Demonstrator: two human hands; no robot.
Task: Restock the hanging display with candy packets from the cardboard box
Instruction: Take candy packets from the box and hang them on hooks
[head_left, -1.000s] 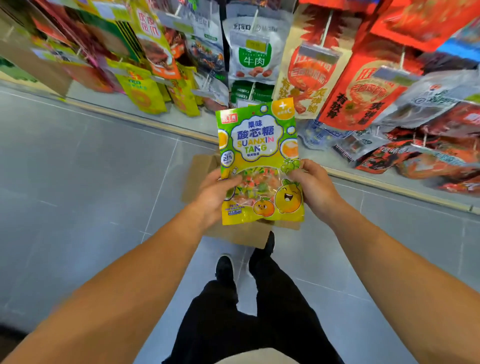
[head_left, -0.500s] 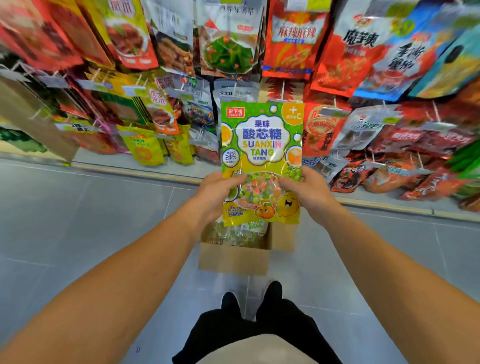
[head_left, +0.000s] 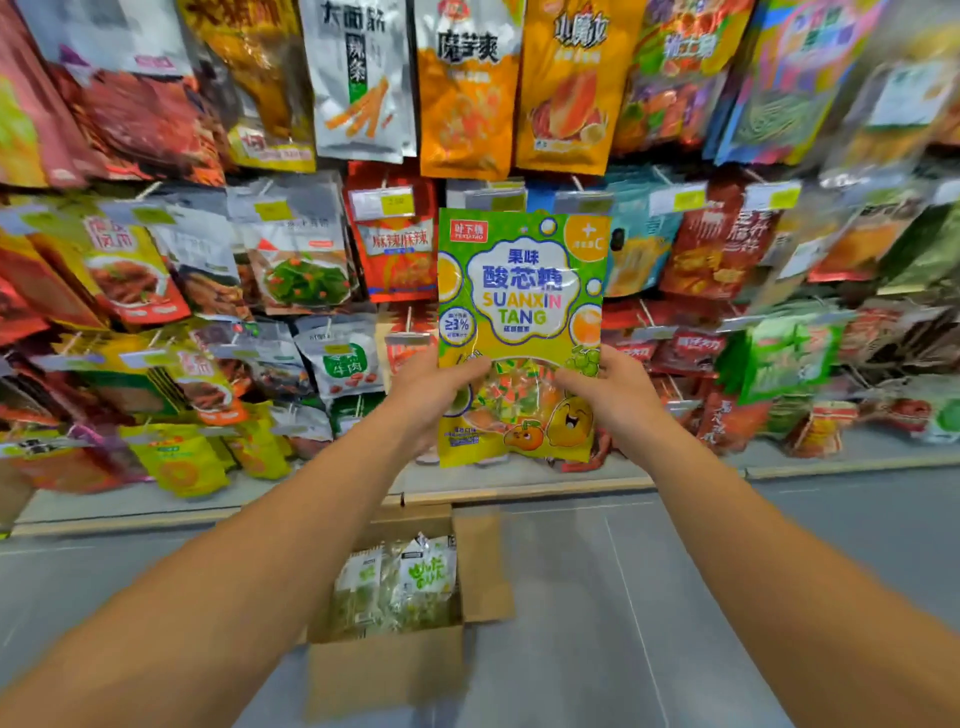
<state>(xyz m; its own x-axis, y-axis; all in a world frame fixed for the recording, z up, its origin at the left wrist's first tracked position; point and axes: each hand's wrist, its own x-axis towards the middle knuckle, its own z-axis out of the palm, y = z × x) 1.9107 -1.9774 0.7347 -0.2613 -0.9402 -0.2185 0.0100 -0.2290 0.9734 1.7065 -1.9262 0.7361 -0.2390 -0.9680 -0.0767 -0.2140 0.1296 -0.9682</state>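
A green and yellow candy packet marked SUANXIN TANG is held upright in front of the hanging display. My left hand grips its lower left edge, thumb across the front. My right hand grips its lower right edge the same way. The packet's top reaches the row of price tags on the pegs. On the floor below stands the open cardboard box with several more candy packets inside.
Rows of snack bags hang on pegs across the whole wall, with yellow price tags on the peg ends. A low base ledge runs under the display. Grey tiled floor lies around the box.
Both hands have lifted the candy packet from over the box up to the middle rows of the display. My view has tilted upward, so the box now sits lower in the frame.
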